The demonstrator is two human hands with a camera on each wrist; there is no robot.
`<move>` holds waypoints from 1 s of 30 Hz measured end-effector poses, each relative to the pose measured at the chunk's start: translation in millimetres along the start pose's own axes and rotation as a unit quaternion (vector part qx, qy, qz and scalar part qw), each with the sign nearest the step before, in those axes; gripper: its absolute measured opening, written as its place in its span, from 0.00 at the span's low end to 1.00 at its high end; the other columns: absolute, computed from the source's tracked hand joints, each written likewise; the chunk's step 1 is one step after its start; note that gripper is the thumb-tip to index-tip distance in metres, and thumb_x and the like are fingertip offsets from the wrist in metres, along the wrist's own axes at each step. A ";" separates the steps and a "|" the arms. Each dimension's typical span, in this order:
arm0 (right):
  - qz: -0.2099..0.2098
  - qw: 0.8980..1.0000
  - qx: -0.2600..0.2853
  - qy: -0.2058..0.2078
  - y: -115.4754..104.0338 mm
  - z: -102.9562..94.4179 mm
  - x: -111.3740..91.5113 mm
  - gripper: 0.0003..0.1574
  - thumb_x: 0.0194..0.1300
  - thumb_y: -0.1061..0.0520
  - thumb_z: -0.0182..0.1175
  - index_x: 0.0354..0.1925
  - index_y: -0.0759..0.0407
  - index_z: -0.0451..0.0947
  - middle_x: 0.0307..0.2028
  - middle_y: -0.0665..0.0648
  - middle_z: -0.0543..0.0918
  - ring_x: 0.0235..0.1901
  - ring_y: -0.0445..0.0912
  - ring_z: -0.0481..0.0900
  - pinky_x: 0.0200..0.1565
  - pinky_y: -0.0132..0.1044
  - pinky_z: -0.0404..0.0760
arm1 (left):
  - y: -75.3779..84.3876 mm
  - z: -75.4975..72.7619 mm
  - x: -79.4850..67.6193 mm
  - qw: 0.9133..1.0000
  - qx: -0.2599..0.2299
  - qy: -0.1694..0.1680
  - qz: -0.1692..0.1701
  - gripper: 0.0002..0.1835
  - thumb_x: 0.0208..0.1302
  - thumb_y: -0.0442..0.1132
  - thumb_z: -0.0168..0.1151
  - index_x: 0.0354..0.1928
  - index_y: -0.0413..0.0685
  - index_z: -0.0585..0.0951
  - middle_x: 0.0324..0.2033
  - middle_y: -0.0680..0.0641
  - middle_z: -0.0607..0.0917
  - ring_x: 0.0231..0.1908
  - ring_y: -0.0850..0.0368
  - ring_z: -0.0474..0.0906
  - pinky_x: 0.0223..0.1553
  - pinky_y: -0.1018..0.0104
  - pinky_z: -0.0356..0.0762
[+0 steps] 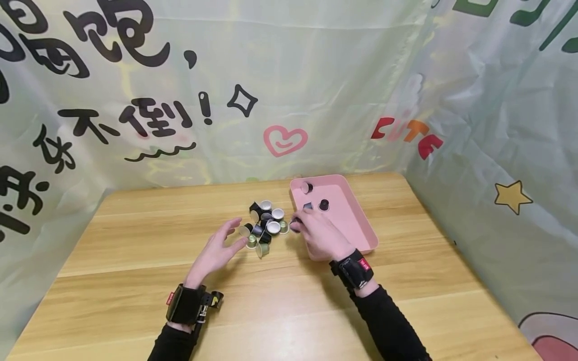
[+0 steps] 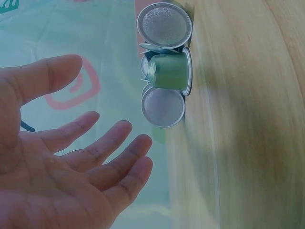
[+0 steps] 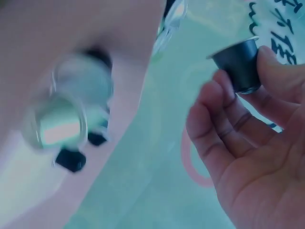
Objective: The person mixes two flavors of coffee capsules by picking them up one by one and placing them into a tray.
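Note:
My right hand (image 1: 322, 234) pinches a dark coffee capsule (image 3: 240, 66) between thumb and fingers, over the left edge of the pink tray (image 1: 345, 200). Left of the tray, a heap of coffee capsules (image 1: 273, 227) lies on the table, some dark, some green, several showing silvery lids. My left hand (image 1: 215, 254) hovers at the heap's left side, fingers apart and holding nothing. In the left wrist view a green capsule (image 2: 170, 71) lies on its side among silver-lidded ones, apart from the fingertips. Inside the tray are a black capsule (image 1: 323, 204) and a tipped one (image 1: 307, 188).
The wooden table (image 1: 135, 240) reaches back to a printed cloth backdrop (image 1: 217, 45), with another cloth side (image 1: 487, 150) on the right. Blurred capsules (image 3: 62, 121) appear in the right wrist view. The tray has a low raised rim.

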State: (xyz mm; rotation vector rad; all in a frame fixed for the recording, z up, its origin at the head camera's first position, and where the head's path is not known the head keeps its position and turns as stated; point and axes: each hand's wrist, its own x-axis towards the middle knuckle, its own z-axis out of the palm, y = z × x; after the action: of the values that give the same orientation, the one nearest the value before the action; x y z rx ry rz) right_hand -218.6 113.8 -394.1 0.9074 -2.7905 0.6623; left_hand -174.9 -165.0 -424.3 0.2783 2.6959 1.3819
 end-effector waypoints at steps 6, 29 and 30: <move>-0.011 0.999 -0.049 0.013 27.9 -21.9 21.3 0.02 0.70 0.61 0.62 0.37 0.58 0.81 0.32 0.52 0.84 0.31 0.43 0.78 0.37 0.36 0.80 | -1.3 0.4 -0.1 1.000 -0.004 0.001 -0.003 0.36 0.71 0.43 0.60 0.76 0.41 0.59 0.74 0.33 0.63 0.72 0.30 0.62 0.71 0.31 0.61; 0.141 0.978 -0.149 -0.038 118.4 -8.9 79.9 0.11 0.68 0.63 0.58 0.26 0.59 0.75 0.23 0.57 0.76 0.26 0.51 0.73 0.34 0.40 0.67 | 0.2 -0.5 0.1 1.000 -0.010 0.006 0.011 0.36 0.71 0.43 0.59 0.75 0.39 0.59 0.73 0.32 0.64 0.71 0.30 0.63 0.71 0.32 0.62; 0.146 0.978 -0.143 -0.037 117.8 -7.9 79.9 0.09 0.68 0.63 0.57 0.29 0.60 0.76 0.25 0.59 0.78 0.26 0.51 0.73 0.34 0.40 0.67 | -0.1 -0.5 0.2 1.000 -0.012 0.006 0.010 0.36 0.71 0.42 0.60 0.75 0.39 0.59 0.73 0.32 0.64 0.71 0.30 0.63 0.71 0.33 0.62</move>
State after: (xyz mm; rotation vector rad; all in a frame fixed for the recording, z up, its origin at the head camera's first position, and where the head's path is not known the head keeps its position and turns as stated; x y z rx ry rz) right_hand -352.4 160.2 -409.7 0.4820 -3.0096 0.2471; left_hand -175.2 -165.5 -424.1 0.2961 2.6913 1.4253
